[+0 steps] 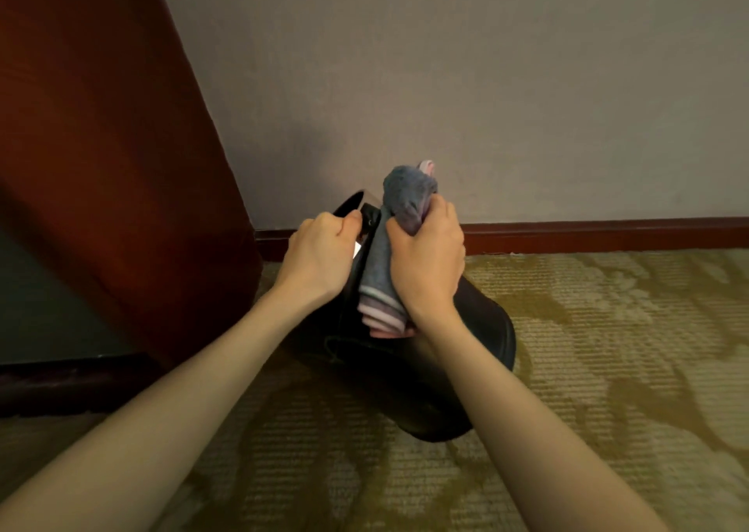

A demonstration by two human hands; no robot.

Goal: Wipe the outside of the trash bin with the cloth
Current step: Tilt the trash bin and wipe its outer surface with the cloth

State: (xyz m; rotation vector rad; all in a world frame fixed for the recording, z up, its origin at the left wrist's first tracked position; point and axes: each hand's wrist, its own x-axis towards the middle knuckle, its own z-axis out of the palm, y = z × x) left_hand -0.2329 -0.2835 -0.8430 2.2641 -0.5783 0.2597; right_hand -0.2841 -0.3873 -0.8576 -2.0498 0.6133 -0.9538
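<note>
Your hands are on the tilted trash bin (pixel 466 353)
Your left hand (pixel 320 260) grips its rim; your right hand (pixel 425 260) clutches the bunched cloth (pixel 399 223) against it; the bin rests on carpet (pixel 608 349) near the wall (pixel 446 65).

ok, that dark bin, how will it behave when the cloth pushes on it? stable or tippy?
Probably tippy: the trash bin already leans on the carpet, steadied at the rim by the left hand. Likely light, since one hand holds it tilted. Its smooth dark wall may be slippery under the cloth in the right hand.
</note>
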